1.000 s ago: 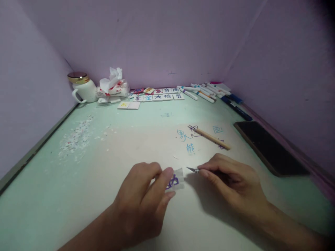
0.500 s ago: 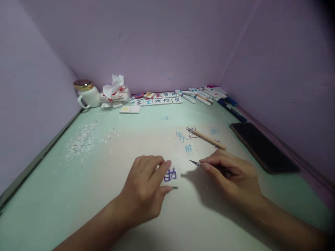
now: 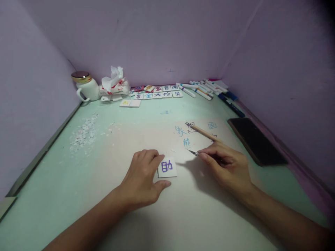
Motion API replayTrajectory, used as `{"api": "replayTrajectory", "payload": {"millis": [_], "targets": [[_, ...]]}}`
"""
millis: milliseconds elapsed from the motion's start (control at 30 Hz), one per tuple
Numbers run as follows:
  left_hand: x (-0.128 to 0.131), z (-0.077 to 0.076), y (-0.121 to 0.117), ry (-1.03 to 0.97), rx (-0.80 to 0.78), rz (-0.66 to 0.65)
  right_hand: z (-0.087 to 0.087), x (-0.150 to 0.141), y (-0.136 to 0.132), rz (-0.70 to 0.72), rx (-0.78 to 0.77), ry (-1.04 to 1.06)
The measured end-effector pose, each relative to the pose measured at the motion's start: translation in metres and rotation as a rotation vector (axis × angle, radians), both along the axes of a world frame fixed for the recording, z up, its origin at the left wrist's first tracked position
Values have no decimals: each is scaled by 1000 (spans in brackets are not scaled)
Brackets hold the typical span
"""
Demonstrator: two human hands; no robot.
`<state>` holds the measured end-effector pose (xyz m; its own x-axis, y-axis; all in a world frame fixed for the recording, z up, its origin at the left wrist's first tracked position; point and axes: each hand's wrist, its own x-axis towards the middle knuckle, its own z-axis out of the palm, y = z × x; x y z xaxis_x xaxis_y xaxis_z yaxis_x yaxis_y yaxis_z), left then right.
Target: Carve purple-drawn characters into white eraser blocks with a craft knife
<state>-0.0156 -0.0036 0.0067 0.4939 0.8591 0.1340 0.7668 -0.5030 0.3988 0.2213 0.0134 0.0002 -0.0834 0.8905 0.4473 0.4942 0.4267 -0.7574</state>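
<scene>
you have one slim silver-bladed knife (image 3: 194, 152), one slender wooden stick (image 3: 205, 133), one flat black phone (image 3: 258, 141), one white mug (image 3: 91, 90).

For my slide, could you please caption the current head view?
Left hand beside a purple-marked tile; right hand holding a craft knife.

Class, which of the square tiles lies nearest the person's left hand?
The tile with the purple character 助: it lies right at the left hand, while the other tiles sit well apart, farther back.
</scene>
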Motion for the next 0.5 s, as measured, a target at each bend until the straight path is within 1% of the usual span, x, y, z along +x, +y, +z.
{"api": "replayTrajectory", "payload": {"millis": [167,367,500], "targets": [[-2,-3,2,-5,9,3,0,1,1,-25,-26,2],[-3,-3,4,-17,-6,-14,-1,3,2,0,-26,28],[-4,-5,5,-37,-24,-8,-2,4,3,-13,-48,42]]}}
